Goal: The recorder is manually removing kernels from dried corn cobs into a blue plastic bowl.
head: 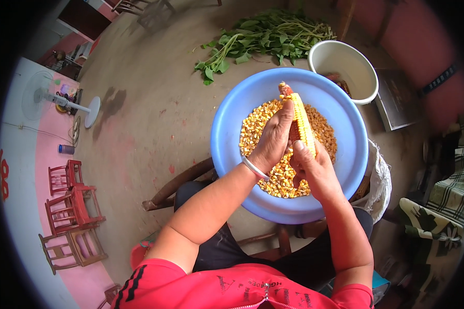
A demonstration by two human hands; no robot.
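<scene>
A partly shelled ear of corn [304, 123] is between my two hands, above a blue plastic basin [232, 104]. Rows of yellow kernels cover its right side, while reddish bare cob shows at the tip and along the left. My left hand [273, 136], with a silver bangle at the wrist, wraps the ear from the left, its thumb pointing up along it. Lower down, my right hand [316, 170] grips the ear with the thumb pressed on its face. Loose corn kernels [259, 123] cover the basin's bottom. My palms hide part of the ear.
A white bucket [365, 73] holding reddish cobs stands beyond the basin at right. Leafy green stems [263, 38] lie on the floor ahead. At right is a white woven sack [379, 181]. Small wooden chairs [75, 208] and a standing fan [67, 102] are at left.
</scene>
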